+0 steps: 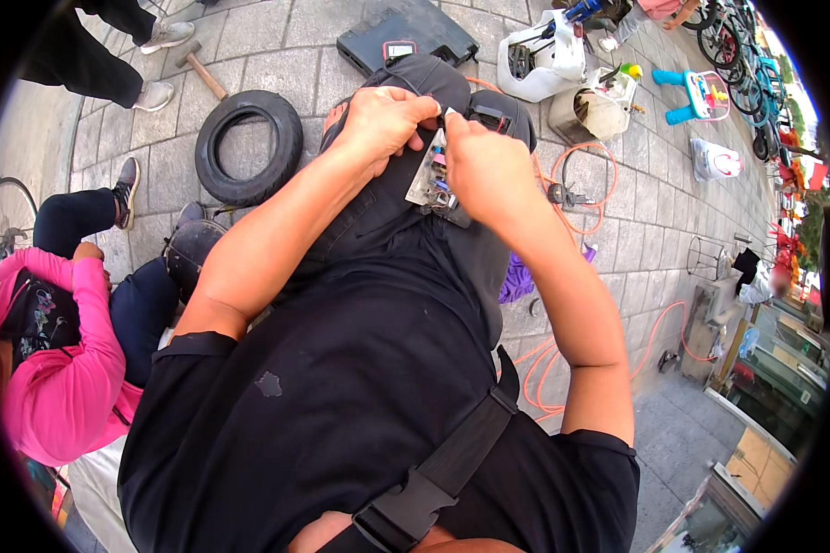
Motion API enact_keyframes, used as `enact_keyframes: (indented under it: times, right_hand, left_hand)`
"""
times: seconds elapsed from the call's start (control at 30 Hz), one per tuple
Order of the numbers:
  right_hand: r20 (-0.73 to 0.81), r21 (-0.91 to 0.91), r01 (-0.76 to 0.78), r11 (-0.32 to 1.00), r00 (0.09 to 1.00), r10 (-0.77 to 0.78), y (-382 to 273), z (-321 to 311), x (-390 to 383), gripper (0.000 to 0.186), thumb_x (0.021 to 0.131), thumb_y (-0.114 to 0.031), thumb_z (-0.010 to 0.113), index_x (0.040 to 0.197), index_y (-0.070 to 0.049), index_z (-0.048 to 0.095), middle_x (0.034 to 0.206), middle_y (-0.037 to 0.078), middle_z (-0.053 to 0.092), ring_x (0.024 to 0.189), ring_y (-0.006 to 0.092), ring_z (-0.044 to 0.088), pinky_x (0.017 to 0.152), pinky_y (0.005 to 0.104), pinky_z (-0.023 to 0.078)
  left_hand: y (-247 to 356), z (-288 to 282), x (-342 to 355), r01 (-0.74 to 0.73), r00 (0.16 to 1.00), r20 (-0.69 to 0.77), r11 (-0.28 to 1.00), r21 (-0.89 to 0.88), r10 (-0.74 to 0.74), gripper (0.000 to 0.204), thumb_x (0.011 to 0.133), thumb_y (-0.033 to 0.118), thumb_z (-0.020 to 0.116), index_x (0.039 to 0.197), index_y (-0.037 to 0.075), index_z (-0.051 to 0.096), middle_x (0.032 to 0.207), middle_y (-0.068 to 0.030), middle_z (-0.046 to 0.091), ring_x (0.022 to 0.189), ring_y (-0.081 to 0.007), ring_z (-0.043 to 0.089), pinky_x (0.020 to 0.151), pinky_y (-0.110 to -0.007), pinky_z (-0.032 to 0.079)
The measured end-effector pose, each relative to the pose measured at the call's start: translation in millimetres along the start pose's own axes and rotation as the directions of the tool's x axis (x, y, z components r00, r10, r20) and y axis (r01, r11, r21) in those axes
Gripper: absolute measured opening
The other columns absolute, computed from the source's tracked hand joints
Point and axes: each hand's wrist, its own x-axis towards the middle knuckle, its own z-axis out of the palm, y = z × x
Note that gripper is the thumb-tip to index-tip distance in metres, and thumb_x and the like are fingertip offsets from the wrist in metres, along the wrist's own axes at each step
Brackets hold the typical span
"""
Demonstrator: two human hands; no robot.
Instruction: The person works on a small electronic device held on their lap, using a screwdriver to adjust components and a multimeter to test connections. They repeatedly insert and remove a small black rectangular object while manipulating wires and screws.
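Observation:
A small circuit board (427,180) crowded with electronic parts lies over my dark trousers, partly covered by my right hand. My left hand (378,129) is closed in a pinch near the board's far end. Close beside it, my right hand (491,170) is also closed, with its thumb and finger pressed together over the board. The fingertips of both hands nearly meet. Whatever small piece lies between them is too small to make out.
A black tyre (248,147) and a mallet (202,72) lie at left. Beyond my knees are a black case (408,37), a handheld meter (399,51) and cut-open white containers (542,57). An orange hose (609,198) loops at right. A person in pink (74,369) sits at left.

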Motion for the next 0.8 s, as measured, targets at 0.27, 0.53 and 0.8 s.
enact_keyframes:
  times: [0.27,0.53,0.8]
  right_hand:
    - [0.036,0.215,-0.099,0.972,0.995,0.093,-0.8,-11.1,5.5,0.026,0.105,-0.018,0.058,0.12,0.002,0.068,0.102,0.028,0.077,0.09,0.0481,0.076,0.08,0.0578,0.06]
    - [-0.004,0.133,-0.097,0.986,0.995,0.098,-6.6,1.9,3.6,0.026,0.103,-0.016,0.061,0.12,0.003,0.067,0.102,0.026,0.078,0.09,0.0459,0.077,0.079,0.0568,0.061]
    - [-0.019,-0.129,0.005,0.992,1.0,-0.007,-10.0,8.2,-3.8,0.028,0.1,-0.018,0.065,0.12,0.002,0.068,0.099,0.027,0.077,0.087,0.0465,0.077,0.078,0.0563,0.062]
  left_hand:
    - [0.4,1.7,0.3,0.019,1.0,-0.017,1.0,-0.004,-0.019,0.02,0.091,0.019,0.084,0.092,0.001,0.076,0.09,-0.0103,0.081,0.055,-0.0098,0.061,0.048,-0.027,0.042]
    - [-0.2,1.8,3.3,0.03,1.0,0.001,1.0,-0.001,-0.03,0.019,0.091,0.019,0.084,0.092,0.002,0.076,0.089,-0.0094,0.081,0.054,-0.0091,0.06,0.048,-0.027,0.042]
    - [0.3,1.8,0.9,0.027,1.0,-0.002,0.999,-0.02,-0.027,0.02,0.091,0.02,0.084,0.092,0.002,0.076,0.089,-0.0089,0.08,0.055,-0.0093,0.061,0.048,-0.027,0.042]
